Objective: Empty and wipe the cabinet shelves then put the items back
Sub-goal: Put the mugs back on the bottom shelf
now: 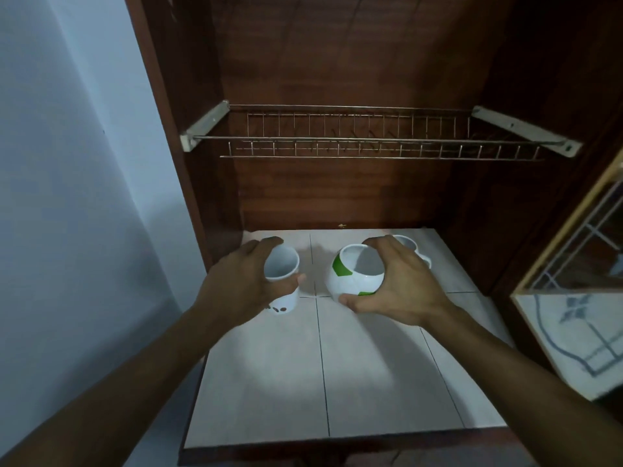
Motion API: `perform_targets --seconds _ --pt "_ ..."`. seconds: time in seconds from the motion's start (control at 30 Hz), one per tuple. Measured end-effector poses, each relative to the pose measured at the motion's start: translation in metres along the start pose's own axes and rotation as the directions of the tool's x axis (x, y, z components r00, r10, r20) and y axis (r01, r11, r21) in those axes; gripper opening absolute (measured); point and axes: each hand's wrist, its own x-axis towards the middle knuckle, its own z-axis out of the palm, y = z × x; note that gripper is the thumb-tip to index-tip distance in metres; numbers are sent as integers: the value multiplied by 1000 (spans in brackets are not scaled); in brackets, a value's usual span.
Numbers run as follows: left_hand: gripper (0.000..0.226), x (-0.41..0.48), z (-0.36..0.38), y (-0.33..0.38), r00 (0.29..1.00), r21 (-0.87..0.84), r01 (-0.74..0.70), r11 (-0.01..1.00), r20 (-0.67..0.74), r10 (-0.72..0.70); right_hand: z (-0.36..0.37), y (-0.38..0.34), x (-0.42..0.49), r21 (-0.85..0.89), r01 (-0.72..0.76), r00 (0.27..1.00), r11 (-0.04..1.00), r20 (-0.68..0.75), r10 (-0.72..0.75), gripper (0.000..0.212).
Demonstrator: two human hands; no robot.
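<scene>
Fingers of left hand grip white cup, those of right hand a green-patched cup, half hiding a mug.

Tiled shelf, white cup, green-and-white mug, white mug behind

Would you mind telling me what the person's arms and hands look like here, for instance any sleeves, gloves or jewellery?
The left hand and the right hand wear no gloves, and no ring shows on the fingers. The left forearm and the right forearm are uncovered down to the frame's edge, with no sleeve, watch or bracelet in view.
</scene>
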Motion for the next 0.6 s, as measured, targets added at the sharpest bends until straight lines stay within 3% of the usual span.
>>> perform_targets --seconds 0.13,0.33,0.6 --pt "86 -19 -6 12 1000 20 -1 1000 -13 2 -12 2 -19 -7 14 1000 1000 26 -13 89" --pt "72 -51 -8 48 1000 21 26 999 -9 -25 -30 15 -46 13 44 999 999 22 -44 92" --pt "80 -97 -13 89 998 42 42 998 -53 -39 -55 27 -92 27 59 997 998 53 -60 96"
